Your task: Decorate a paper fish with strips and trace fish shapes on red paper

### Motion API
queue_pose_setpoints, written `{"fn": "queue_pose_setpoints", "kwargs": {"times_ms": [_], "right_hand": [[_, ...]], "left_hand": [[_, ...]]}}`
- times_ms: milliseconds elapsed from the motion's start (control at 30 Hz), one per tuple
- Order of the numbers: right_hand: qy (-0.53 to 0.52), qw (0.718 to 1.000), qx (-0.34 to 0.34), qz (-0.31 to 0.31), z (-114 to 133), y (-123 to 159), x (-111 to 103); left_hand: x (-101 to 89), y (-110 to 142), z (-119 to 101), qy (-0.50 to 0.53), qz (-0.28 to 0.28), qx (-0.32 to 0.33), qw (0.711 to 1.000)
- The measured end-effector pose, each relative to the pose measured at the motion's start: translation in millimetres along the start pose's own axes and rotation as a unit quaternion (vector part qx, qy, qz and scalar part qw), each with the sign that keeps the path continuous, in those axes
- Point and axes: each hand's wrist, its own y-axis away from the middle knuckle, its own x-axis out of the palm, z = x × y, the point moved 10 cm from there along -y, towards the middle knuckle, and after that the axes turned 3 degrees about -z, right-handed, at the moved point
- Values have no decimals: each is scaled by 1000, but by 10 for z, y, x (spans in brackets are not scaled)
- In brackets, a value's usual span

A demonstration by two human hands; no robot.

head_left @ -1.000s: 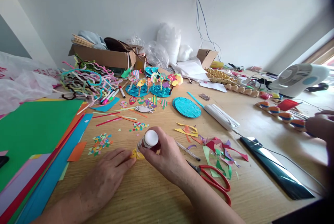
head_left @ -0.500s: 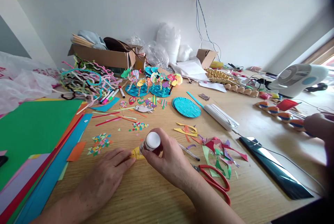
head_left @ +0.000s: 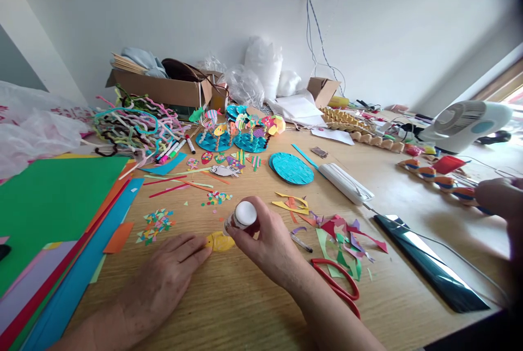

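Note:
My right hand (head_left: 267,236) is closed round a glue stick (head_left: 245,215) with a white end, tilted over a yellow paper fish (head_left: 223,241). The fish lies flat on the table with a small dark eye mark, its right end partly covered by the glue stick and hand. Fingertips of my left hand (head_left: 167,269) are together on the fish's left edge, holding it down. Beyond the hands lie small paper triangles (head_left: 157,224) and coloured paper dots (head_left: 218,197). Red-handled scissors (head_left: 337,280) are beside my right forearm, their blades hidden under it.
Coloured paper sheets (head_left: 61,193) are stacked at left. Paper scraps (head_left: 343,236), a pen (head_left: 301,242) and teal discs (head_left: 292,168) lie right of centre. Finished fish stands (head_left: 249,141) and pipe cleaners (head_left: 131,125) are behind. Another person's hand (head_left: 496,198) is at far right.
My right hand has shifted slightly right and up with the glue stick, uncovering more of the yellow fish. My left hand has stayed in place.

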Motion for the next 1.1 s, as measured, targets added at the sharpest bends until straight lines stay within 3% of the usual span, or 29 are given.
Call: {"fn": "queue_pose_setpoints", "kwargs": {"times_ms": [200,400,567,1100], "right_hand": [[8,1000,-10,10,33,7,9],[36,999,3,-1,14,17,-75],[44,999,-5,9,41,15,-46],[21,999,23,4,8,24,-106]], "left_hand": [[87,45,26,13,27,-5,1000],[48,20,30,12,3,-30,999],[4,-24,-21,0,0,-5,1000],[0,-29,-15,-3,-1,-10,1000]]}}
